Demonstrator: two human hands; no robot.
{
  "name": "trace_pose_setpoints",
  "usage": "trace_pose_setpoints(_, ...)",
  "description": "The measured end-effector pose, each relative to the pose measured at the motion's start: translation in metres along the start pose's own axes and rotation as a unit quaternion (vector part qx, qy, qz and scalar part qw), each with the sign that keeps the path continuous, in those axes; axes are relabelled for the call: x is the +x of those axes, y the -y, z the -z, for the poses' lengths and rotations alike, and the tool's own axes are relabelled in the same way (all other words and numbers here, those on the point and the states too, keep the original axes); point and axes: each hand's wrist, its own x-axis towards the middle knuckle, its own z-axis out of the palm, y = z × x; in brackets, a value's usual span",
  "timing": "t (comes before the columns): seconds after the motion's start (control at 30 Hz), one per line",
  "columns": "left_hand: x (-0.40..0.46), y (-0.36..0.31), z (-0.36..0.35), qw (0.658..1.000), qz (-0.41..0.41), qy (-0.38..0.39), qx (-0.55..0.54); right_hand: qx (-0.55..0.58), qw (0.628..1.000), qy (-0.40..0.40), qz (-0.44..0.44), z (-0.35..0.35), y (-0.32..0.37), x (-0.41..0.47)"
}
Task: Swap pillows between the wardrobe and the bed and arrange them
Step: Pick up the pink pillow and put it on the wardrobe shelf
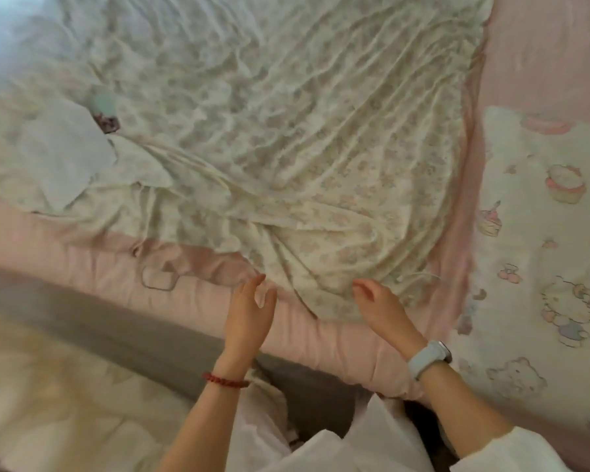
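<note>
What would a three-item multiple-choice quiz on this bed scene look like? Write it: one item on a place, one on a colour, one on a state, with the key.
1. Where is the cartoon-print pillow?
A. at the right of the floral sheet
B. on the floor
C. under the left hand

2. What colour is the bracelet on the left wrist?
A. blue
B. red
C. white

3. How is the floral sheet?
A. folded in a stack
B. smooth and taut
C. wrinkled and spread out

Key: 1 A, it lies along the sheet's right edge; 2 B, a red band circles the wrist below the left hand; 3 C, creases run across it. The right hand wears a pale watch.
</note>
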Motion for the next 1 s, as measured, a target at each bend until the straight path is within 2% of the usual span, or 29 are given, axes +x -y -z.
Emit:
trace_pose_setpoints(0.13,-0.001,0.093,0.12,0.996,0.058,-0.06,-0.022,0.019,1.0,0.024,0.008,-0.104,0.084,-0.011)
trace_pose_setpoints(0.3,-0.012,0.18,0.249,0.977,0.142,-0.158,-0.032,-0.019,0.985,0.154,0.076,-0.232,0.205,-0.033)
trace_pose_setpoints(0.47,-0.014,0.236,0.319,0.951,0.201,-0.216,-0.093,-0.069,0.956,0.237,0.16,-0.316,0.308,-0.029)
trace_pose_setpoints(0.6,0.001,0.272,0.353,0.934,0.235,-0.222,-0.152,-0.103,0.945,0.261,0.168,-0.366,0.359,-0.006)
trace_pose_setpoints(0.8,0.087,0.336,0.439,0.93,0.245,-0.23,-0.149,-0.114,0.944,0.272,0.144,-0.461,0.444,0.048)
trace_pose_setpoints(1.0,0.226,0.376,0.584,0.949,0.192,-0.227,-0.107,-0.071,0.949,0.271,0.144,-0.562,0.592,0.11)
